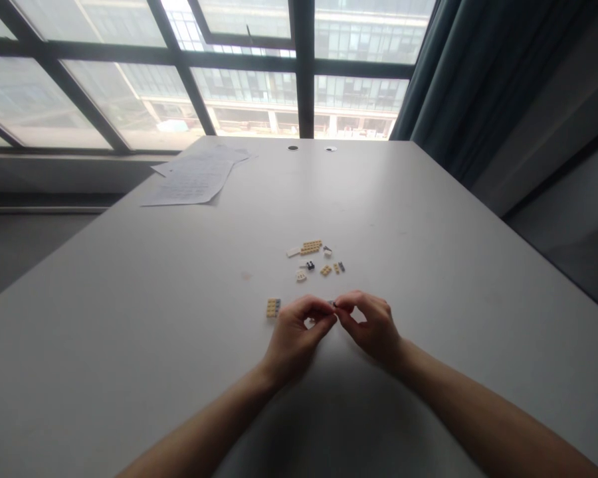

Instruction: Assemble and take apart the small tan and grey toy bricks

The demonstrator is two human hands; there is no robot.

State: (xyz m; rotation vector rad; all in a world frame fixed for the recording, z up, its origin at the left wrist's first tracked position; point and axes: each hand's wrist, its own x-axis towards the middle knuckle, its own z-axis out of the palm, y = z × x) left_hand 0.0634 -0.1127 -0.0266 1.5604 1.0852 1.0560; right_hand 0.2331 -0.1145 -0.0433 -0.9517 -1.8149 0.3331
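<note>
Bench: a wide pale top, papers spread at its far left, 2 round holes by the far edge.
Backdrop: window beyond, dark curtain at far right.
Loose pieces: just beyond the hands we have tan strips, a white plate at their left, a black piece nearer, a white curved piece nearer again, a tan plate and a grey piece over right.
Block: tan-and-grey block just left of the left hand, grey side facing right.
In the way: fingertips, covering most of the small dark piece.
Dark piece: between both hands, near side of the loose pieces; its pointing and long axis, can't tell.
Strips' axis: left to right, right end slightly farther.
Left hand: thumb and index pinched on the dark piece.
Right hand: same pinch, from the right.
</note>
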